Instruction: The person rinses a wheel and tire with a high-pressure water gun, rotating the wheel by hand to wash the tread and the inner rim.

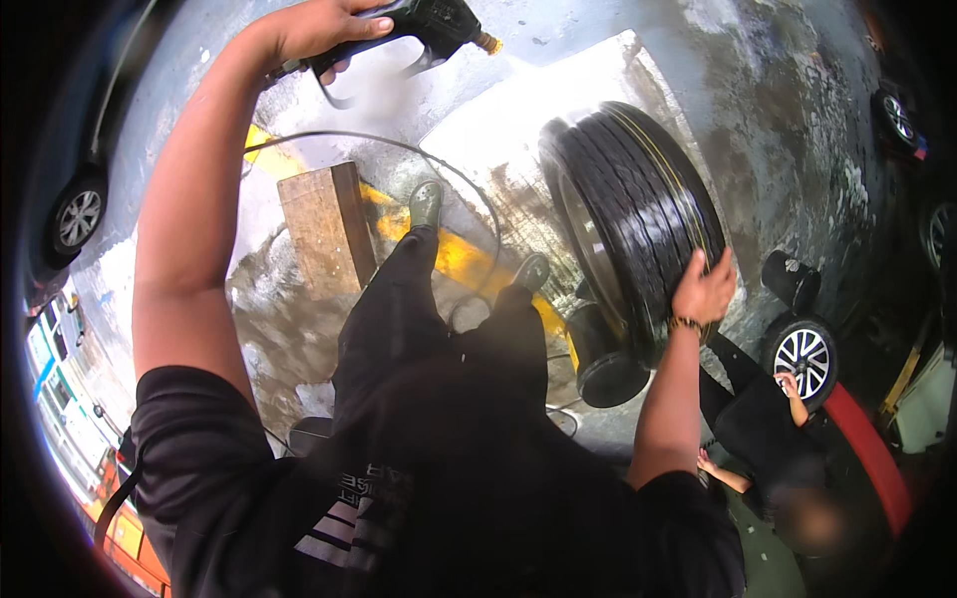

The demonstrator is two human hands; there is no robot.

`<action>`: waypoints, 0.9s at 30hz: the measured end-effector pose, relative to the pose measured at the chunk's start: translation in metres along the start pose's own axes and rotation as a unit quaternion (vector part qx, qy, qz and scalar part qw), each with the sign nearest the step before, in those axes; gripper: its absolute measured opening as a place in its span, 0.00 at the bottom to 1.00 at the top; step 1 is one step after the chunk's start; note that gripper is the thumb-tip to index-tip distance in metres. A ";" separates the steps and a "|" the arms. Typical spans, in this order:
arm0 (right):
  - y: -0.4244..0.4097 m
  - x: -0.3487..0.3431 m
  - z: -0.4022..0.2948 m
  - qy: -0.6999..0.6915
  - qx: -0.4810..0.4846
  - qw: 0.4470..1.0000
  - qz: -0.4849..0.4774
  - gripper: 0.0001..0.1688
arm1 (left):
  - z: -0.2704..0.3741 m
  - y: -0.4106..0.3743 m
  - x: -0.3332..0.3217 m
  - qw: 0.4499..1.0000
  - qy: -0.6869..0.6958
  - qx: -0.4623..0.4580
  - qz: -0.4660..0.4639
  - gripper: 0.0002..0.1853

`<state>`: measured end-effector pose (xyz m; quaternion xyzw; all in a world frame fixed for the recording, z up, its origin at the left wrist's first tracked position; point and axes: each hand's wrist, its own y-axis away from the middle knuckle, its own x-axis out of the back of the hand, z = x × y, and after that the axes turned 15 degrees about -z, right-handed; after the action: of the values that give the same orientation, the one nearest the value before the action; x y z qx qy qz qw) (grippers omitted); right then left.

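High at the left, my left hand (325, 30) is wrapped around the grip of a black spray gun (441, 30) with a brass nozzle tip, which points to the right. Part of the grip is hidden behind my fingers. A tyre mounted on a rim (643, 217) stands upright to my right, its black tread bearing yellow lines and shining in places. My right hand (703, 288) rests on the near part of that tread with the fingers apart. A thin dark hose (490, 202) loops across the floor between the gun and my feet.
A wooden block (321, 232) sits by my foot, near a yellow floor line (463, 258). One black bucket (609, 377) stands beside the tyre, another black container (792, 280) farther right. A co-worker (770, 433) is by a car wheel (804, 359). Another car's wheel (78, 213) is at left.
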<state>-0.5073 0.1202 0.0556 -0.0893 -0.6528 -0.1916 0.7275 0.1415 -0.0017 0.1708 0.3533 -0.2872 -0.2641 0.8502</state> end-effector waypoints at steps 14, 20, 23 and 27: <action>0.021 -0.017 0.071 -0.134 0.086 0.985 -0.058 0.41 | -0.196 -0.255 -0.013 0.992 0.064 -0.027 -0.109 0.22; 0.012 -0.023 0.085 -0.200 0.025 0.977 -0.065 0.42 | -0.186 -0.243 -0.012 0.988 0.039 -0.049 -0.141 0.25; 0.008 -0.023 0.082 -0.213 0.000 0.976 -0.052 0.42 | -0.173 -0.206 0.007 0.986 0.068 -0.071 -0.136 0.25; 0.005 -0.021 0.083 -0.186 0.008 0.982 -0.041 0.39 | -0.151 -0.195 0.038 0.975 0.153 -0.043 -0.155 0.28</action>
<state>-0.5828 0.1594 0.0462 -0.0907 -0.7811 -0.1967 0.5857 0.2224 -0.0778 -0.0531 0.3925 -0.0838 -0.3480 0.8472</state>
